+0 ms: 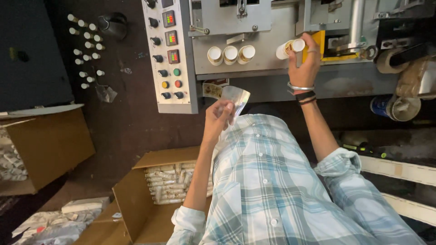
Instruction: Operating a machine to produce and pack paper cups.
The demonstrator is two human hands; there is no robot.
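Left hand (218,119) holds clear pouch (234,99); right hand (303,63) grips tubes (290,47).

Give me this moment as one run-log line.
left hand: holds clear pouch | right hand: holds white tubes at machine | three tubes on ledge | open carton below

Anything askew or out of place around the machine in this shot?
A few things. Small white tubes stand loose on the dark floor left of the control panel, beside a crumpled scrap. Wrappers lie strewn at lower left. The right hand holds two cups at the machine; three cups sit in line.
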